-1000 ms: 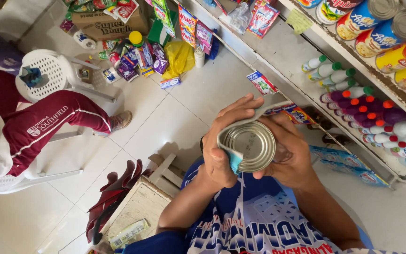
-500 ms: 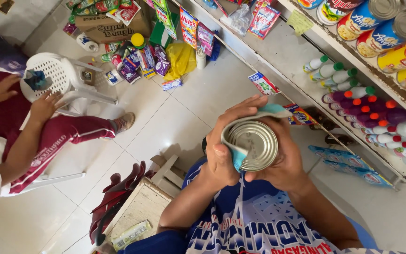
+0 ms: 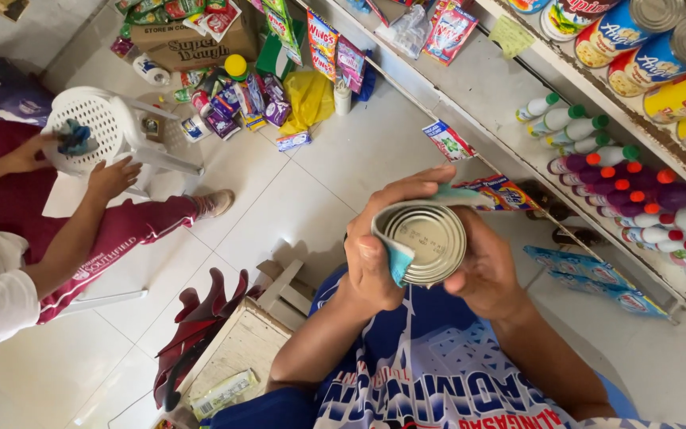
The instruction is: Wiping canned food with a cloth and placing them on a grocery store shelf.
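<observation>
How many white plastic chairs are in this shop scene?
1. The white plastic chair is tipped over on the floor at upper left, where another person's hands touch it. Others may be out of view. The wearer's own hands hold a tin can.

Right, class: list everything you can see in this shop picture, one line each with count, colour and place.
tin can: one, silver, held in both hands
cloth: one, light blue, wrapped round the can
plastic chair: one, white, upper left
seated person: one, maroon trousers, left
cardboard box: one, brown, top
bottles: many, purple and white, right shelf
large cans: several, yellow and blue, top right shelf
left hand: holds cloth against can
right hand: grips can
</observation>
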